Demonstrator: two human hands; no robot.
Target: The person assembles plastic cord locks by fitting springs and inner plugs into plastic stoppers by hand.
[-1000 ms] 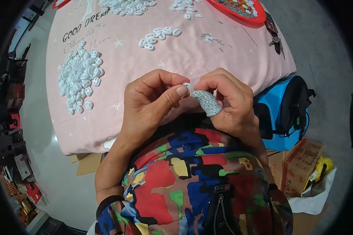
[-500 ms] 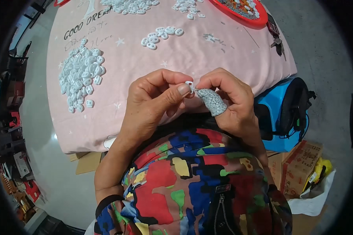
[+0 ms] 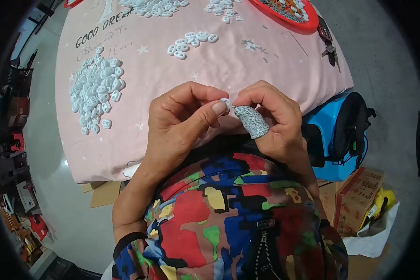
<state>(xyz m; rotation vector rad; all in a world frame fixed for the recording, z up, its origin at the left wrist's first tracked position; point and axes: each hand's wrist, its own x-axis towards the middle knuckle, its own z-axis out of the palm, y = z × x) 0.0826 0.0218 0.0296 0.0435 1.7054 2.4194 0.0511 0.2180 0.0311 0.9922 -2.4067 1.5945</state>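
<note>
In front of my chest, above the near part of the pink cloth (image 3: 163, 70), both hands work close together. My left hand (image 3: 186, 116) pinches a small white plastic piece (image 3: 225, 100) between thumb and forefinger; the fingertips cover most of it. Facing it, my right hand (image 3: 275, 109) is closed, its forefinger bent against a thumb wearing a grey speckled knitted thumb cover (image 3: 251, 122). Its tips meet right beside the white piece. Whatever lies in that pinch is too small to make out.
A big heap of white oval pieces (image 3: 97, 91) lies left, a few more (image 3: 191, 43) ahead, further heaps (image 3: 154, 6) at the far edge. At far right are a red tray (image 3: 308, 25) of small parts and keys (image 3: 331, 55). A blue bag (image 3: 336, 135) and cardboard box (image 3: 359, 198) stand right.
My left hand has shifted very slightly left and turned a little, so less of the white piece shows. My right hand has barely moved.
</note>
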